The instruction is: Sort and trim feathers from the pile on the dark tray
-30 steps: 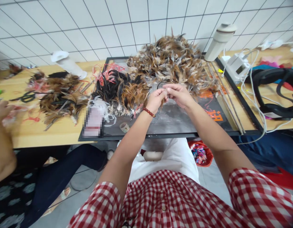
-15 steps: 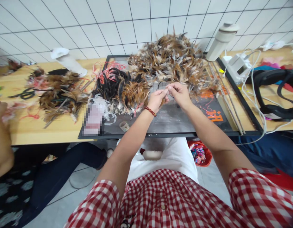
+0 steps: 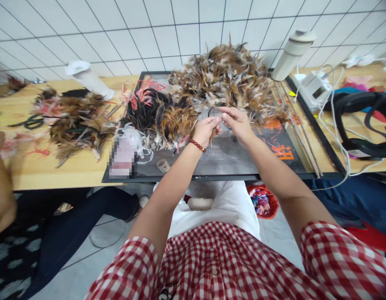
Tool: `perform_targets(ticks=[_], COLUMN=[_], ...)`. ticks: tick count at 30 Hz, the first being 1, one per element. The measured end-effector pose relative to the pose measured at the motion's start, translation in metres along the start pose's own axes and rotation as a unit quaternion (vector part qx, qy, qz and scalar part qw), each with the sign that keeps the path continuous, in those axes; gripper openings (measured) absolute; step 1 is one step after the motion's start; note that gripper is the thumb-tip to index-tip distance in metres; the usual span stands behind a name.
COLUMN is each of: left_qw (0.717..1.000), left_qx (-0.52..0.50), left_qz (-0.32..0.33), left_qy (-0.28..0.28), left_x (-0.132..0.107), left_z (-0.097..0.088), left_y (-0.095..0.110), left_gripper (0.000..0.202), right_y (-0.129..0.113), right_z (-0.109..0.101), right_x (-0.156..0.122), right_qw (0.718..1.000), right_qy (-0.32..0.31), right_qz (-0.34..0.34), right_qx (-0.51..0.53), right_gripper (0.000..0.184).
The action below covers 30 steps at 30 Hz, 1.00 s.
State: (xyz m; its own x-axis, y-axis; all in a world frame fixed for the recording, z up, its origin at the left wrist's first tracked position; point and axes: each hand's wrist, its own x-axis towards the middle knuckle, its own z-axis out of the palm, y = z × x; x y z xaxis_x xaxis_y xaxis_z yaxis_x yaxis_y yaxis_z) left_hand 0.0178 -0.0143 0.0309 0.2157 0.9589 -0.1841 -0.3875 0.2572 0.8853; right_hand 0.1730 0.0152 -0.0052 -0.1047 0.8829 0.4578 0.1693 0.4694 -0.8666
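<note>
My left hand (image 3: 206,130), a bead bracelet on its wrist, is closed in a pinch over the dark tray (image 3: 193,166). A brown feather (image 3: 212,138) pokes out beneath its fingers. Close by on the right, my right hand (image 3: 238,124) has thumb and fingertips drawn together near the left fingertips, its index finger reaching forward; whatever is between them is too small to make out. Behind both hands rises a big heap of brown and grey feathers (image 3: 227,79). Bundled black feathers (image 3: 151,110) and ginger feathers (image 3: 177,125) lie left of my left hand.
Thin sticks (image 3: 301,129) lie along the tray's right side. Beyond are a pale bottle (image 3: 291,56), a white power strip (image 3: 314,89) with cables and a black headset (image 3: 362,125). Scissors (image 3: 33,121) and more feathers (image 3: 83,129) lie left, near another person's arm (image 3: 2,183).
My right hand's fingers have opened slightly and its index finger now extends further forward and left. The left hand stays nearly in place, still pinching.
</note>
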Motion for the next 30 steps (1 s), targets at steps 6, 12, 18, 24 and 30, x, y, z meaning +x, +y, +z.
perform_targets(ticks=[6,12,18,24,30], left_qw=[0.998,0.996,0.987,0.984,0.980], left_qx=[0.051,0.059,0.021,-0.020,-0.035], left_qz=[0.015,0.039,0.068,0.058,0.066], left_qy=[-0.033,0.054,0.144,0.170,0.184], left_x=[-0.001,0.003,0.010,0.008,0.006], left_z=[0.001,0.000,-0.005,0.002,0.004], left_y=[-0.003,-0.003,-0.001,-0.001,0.002], left_gripper=[0.033,0.022,0.018,0.025,0.027], right_y=[-0.011,-0.007,-0.007,-0.039,-0.024], right_z=[-0.001,-0.009,-0.027,0.011,0.050], right_x=[-0.001,0.004,0.009,0.049,0.089], right_qw=[0.999,0.991,0.945,0.856,0.783], right_qy=[0.010,0.040,0.064,-0.078,-0.151], right_qz=[-0.006,-0.014,0.002,0.037,0.091], right_qx=[-0.033,-0.127,-0.321,-0.510,-0.597], right_gripper=[0.057,0.050,0.023,0.028,0.047])
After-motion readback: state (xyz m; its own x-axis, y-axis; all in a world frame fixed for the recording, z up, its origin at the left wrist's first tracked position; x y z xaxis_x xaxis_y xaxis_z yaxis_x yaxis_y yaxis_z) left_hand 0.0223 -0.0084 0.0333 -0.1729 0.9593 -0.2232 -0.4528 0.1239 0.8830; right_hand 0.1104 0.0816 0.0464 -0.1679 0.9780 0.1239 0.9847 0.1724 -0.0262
